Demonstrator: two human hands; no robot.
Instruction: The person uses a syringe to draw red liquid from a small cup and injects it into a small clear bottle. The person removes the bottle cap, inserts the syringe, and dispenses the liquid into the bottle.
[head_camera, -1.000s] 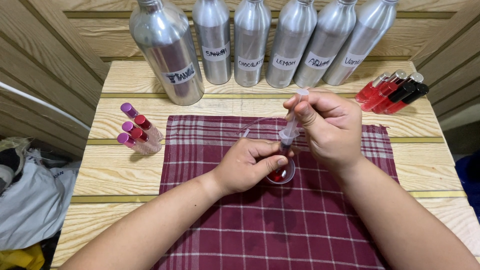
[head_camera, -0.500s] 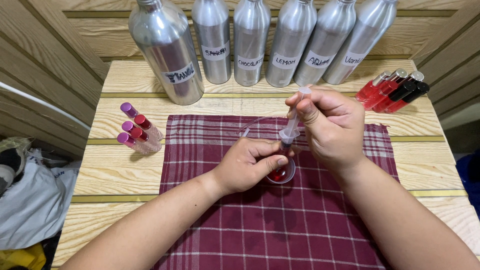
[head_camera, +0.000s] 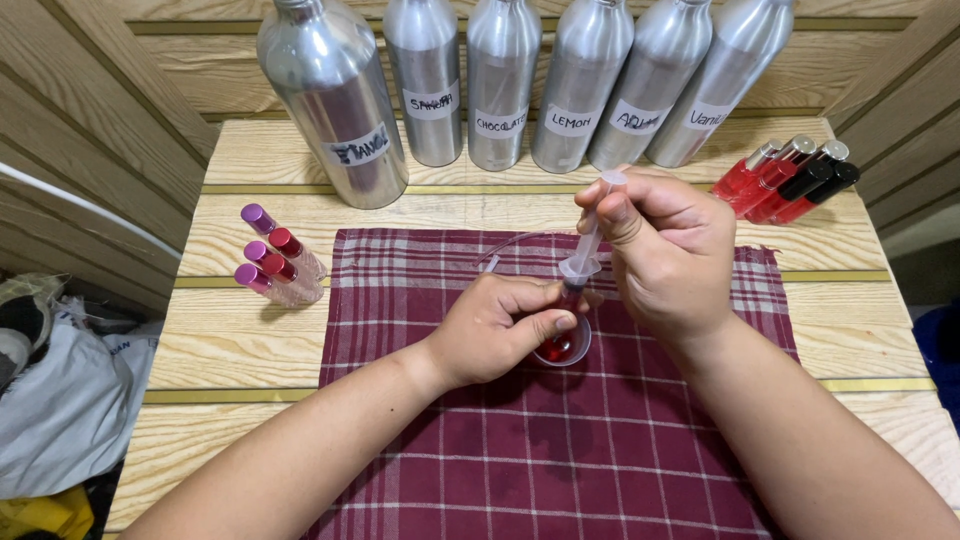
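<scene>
left hand (head_camera: 495, 335) pinching small cup (head_camera: 566, 348) | right hand (head_camera: 665, 250) gripping syringe (head_camera: 583, 260); plunger sitting raised | red liquid remaining in cup; draw looking partway

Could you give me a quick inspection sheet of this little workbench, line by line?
Surface: wooden table with a plaid cloth spread on it.
Job's things: syringe standing tip down in a small cup of red liquid.
Clutter: six metal bottles at the back; capped tubes on one side, red tubes on the other.
Hands: left hand holds the cup; right hand grips the syringe.
Cables: nothing seen.
Surroundings: wood panelling; bags beside the table.
</scene>
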